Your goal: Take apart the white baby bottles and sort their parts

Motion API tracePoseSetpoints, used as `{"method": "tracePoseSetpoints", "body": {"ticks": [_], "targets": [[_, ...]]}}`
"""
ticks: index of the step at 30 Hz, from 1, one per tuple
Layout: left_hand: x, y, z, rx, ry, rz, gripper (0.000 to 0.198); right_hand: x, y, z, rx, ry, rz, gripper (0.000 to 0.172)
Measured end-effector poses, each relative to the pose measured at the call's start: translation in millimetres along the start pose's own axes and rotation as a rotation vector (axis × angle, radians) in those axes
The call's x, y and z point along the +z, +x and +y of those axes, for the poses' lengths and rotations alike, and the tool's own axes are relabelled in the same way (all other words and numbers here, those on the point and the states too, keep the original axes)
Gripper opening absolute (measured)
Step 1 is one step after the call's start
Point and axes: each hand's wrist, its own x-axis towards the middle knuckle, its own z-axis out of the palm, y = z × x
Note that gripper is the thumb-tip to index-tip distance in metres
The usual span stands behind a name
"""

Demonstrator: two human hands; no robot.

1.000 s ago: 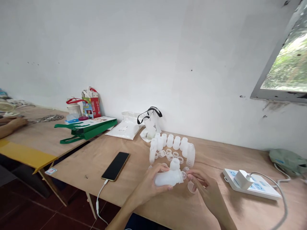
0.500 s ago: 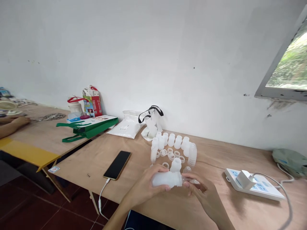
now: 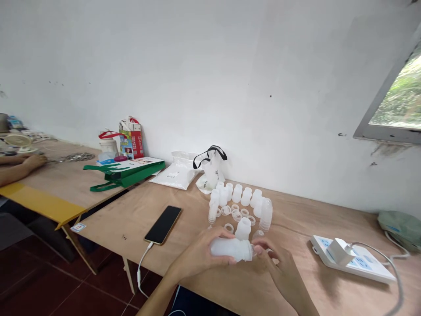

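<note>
My left hand (image 3: 205,252) is wrapped round a milky plastic bottle (image 3: 226,249), held on its side with the mouth to the right. At that mouth my right hand (image 3: 269,254) pinches a small clear piece (image 3: 253,249), partly hidden by the fingers; its exact shape is unclear. Just behind the hands stands another milky bottle (image 3: 243,229). Beside it lies a clear dome-shaped piece (image 3: 258,234). Farther back, several white bottles (image 3: 237,193) form a curved row around loose translucent rings (image 3: 236,214). A clear dome cover (image 3: 266,214) stands at the row's right end.
A black phone (image 3: 163,224) on a white cable lies left. A power strip (image 3: 351,259) with a plugged-in charger sits right. White bags (image 3: 177,170) and a green bag (image 3: 131,173) lie toward the wall. Another person's hand (image 3: 34,161) rests on the far-left table.
The view has shifted slightly, so the scene sits a little farther right. My right fingers are now closer against the bottle's mouth; the left hand keeps its hold.
</note>
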Motion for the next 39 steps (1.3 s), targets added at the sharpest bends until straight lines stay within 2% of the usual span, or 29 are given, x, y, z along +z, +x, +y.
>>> {"method": "tracePoseSetpoints", "body": {"ticks": [2,6,11,13,16,19,25,32,36,39], "targets": [[-0.8,0.1,2.3,0.01,-0.006,0.009,0.048,-3.0,-0.1,0.9,0.002,0.047,-0.033,0.05],[0.0,1.1,0.0,0.063,-0.012,0.021,0.047,-4.2,-1.8,1.4,-0.007,0.028,-0.118,0.04],[2.0,2.1,-6.9,0.099,0.001,0.021,0.048,9.7,-4.5,-1.5,-0.048,-0.052,0.003,0.048],[0.5,2.1,-5.7,0.089,0.001,0.018,0.048,11.7,-5.0,-0.9,-0.048,-0.053,0.011,0.049],[-2.9,1.8,-1.6,0.069,-0.031,0.025,0.047,7.7,-5.2,2.2,-0.011,0.003,-0.082,0.041],[-4.3,1.2,0.1,0.065,-0.043,0.019,0.048,4.0,-6.1,3.4,-0.02,0.004,-0.129,0.041],[-2.2,2.0,-0.2,0.084,-0.043,0.009,0.049,10.8,-7.3,-1.5,-0.115,-0.094,-0.06,0.043],[-2.0,3.3,-4.1,0.107,-0.048,0.008,0.049,9.4,-9.3,-4.2,-0.152,-0.102,-0.107,0.035],[6.1,2.2,-6.2,0.091,-0.022,-0.001,0.056,16.8,-7.8,-3.5,-0.116,-0.057,-0.03,0.046],[11.3,1.7,-4.5,0.04,-0.003,0.013,0.061,18.3,-4.9,1.0,-0.081,-0.036,-0.003,0.048]]}}
